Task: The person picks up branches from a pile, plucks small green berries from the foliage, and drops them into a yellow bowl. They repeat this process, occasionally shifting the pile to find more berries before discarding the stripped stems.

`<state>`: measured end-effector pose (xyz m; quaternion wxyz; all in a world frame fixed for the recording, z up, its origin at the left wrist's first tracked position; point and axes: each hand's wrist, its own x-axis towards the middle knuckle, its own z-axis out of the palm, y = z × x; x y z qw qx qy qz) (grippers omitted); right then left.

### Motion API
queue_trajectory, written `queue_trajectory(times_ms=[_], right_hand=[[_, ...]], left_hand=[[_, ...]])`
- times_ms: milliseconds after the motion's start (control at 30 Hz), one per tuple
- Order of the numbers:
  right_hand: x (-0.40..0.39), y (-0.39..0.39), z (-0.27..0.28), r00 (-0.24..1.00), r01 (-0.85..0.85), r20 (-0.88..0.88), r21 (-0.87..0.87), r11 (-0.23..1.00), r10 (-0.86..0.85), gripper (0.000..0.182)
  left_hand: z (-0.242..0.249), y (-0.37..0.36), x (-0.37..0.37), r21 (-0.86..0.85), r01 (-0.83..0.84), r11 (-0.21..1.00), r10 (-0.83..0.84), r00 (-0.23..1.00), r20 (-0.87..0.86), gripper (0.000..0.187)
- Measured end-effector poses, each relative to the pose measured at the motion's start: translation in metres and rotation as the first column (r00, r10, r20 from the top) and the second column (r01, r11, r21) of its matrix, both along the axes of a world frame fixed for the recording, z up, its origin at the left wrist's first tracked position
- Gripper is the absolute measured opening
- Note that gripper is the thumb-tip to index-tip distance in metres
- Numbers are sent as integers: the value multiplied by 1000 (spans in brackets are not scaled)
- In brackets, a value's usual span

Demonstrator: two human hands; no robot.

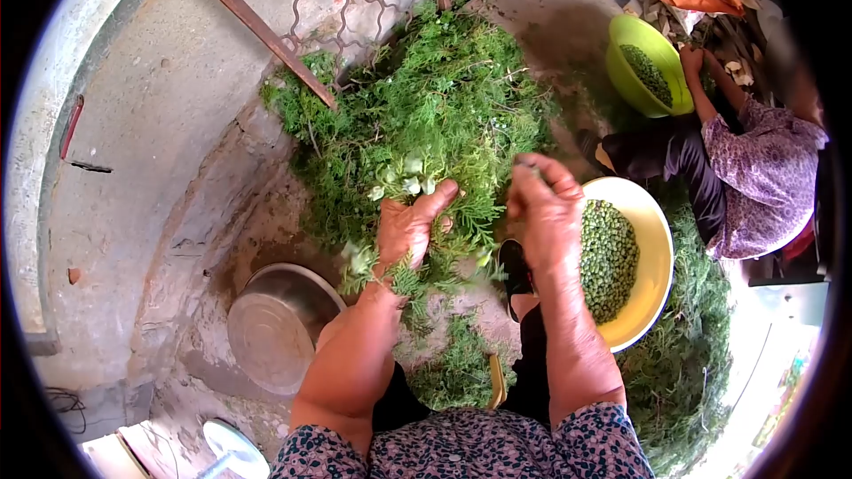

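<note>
Left hand grips a berried sprig beside a yellow bowl

The left hand (406,229) grasps a leafy sprig (412,179), its pale green berries showing just above the thumb and fingers, in front of a large heap of evergreen cuttings (453,89) on the floor. The right hand (546,200) is raised near the upper left rim of a yellow bowl (655,253), fingers bent and blurred; whether they are closed on anything, I cannot tell. Small green berries (608,266) lie in that bowl. A metal pot (271,333) lies tilted to the left of the person's forearms. At the upper right, another person (768,173) sits with hands at the rim of a lime-green bowl (618,58), which also contains green berries. More greenery (679,372) lies below the yellow bowl.
</note>
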<state>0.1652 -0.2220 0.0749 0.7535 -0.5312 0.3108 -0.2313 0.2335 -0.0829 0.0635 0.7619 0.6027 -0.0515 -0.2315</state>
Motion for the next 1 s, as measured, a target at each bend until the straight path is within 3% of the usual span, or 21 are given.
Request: queue_trajectory(times_ms=[33, 67, 100, 133, 167, 200, 300, 333, 367, 400, 467, 533, 600, 633, 667, 733, 800, 867, 900, 933, 1000], right_hand=[[1, -9, 3, 996, 7, 84, 58, 998, -12, 6], [2, -13, 5, 980, -15, 200, 177, 984, -21, 7], [3, -13, 13, 971, -26, 237, 252, 967, -35, 9], [3, -12, 21, 961, -40, 271, 325, 945, -52, 11], [2, -10, 22, 961, -39, 271, 325, 945, -54, 11], [1, -8, 23, 963, -89, 269, 244, 966, 21, 14], [-7, -1, 21, 946, -279, 146, -91, 956, 290, 23], [-7, 7, 21, 948, -291, 50, -253, 923, 313, 24], [-2, 11, 12, 931, -260, 120, -443, 858, 345, 26], [-1, 16, 6, 931, -243, 110, -525, 816, 348, 26], [-3, 19, 7, 956, -256, -86, -715, 651, 282, 26], [-2, 17, 1, 956, -234, -68, -765, 600, 286, 23], [-5, 16, 0, 944, -327, -111, -413, 850, 309, 19], [-5, 16, 3, 947, -321, -86, -309, 895, 310, 16], [-5, 15, 5, 947, -321, -88, -311, 895, 309, 16], [-5, 16, 7, 937, -344, -150, -227, 911, 316, 14], [-7, 13, 7, 939, -341, -137, -251, 906, 316, 15], [-5, 6, 16, 960, -238, -185, -140, 961, 211, 15], [-5, -1, 18, 967, -209, -155, -14, 978, 204, 15], [-4, -7, 9, 981, -195, 33, 98, 976, 193, 16], [-4, -10, 14, 976, -187, 158, 274, 943, 148, 18]], left_hand=[[-23, 5, 4, 218, -36, 975, -68, 890, 450, 30], [-51, 11, 8, 387, -166, 907, -222, 591, 775, 30], [-60, 11, 8, 386, -167, 907, -222, 590, 776, 30], [-65, 10, 7, 192, 54, 980, -148, 841, 520, 27], [-68, 8, 5, -84, 182, 980, -165, 970, 177, 25], [-34, 3, 3, 177, 165, 970, -163, 986, -26, 22], [-30, -2, -1, 243, 164, 956, -160, 986, -37, 19], [-31, -5, -4, 167, 114, 979, -137, 982, 131, 16], [-32, -7, -6, 82, 77, 994, -98, 951, 294, 15], [-30, -7, -9, -108, 83, 991, -78, 995, 57, 12], [-18, -4, -9, 320, 4, 947, -178, 838, 516, 14], [-22, -6, -8, 287, -34, 957, -154, 780, 607, 13], [-15, -8, -9, 260, 3, 966, -148, 830, 538, 13], [-12, -10, -10, 228, -9, 974, -122, 823, 555, 11], [-13, -9, -8, 225, -8, 974, -121, 823, 555, 11], [-15, -3, -5, 325, 167, 931, -272, 912, 308, 16], [-11, -7, -8, 268, 157, 951, -241, 917, 317, 16], [-11, -7, -12, -64, 183, 981, -177, 980, 86, 19], [-15, -5, -10, -93, 177, 980, -175, 984, 24, 22], [-13, -4, -9, -94, 177, 980, -176, 984, 24, 22], [-6, -3, -8, 118, 213, 970, -229, 963, 140, 20]])
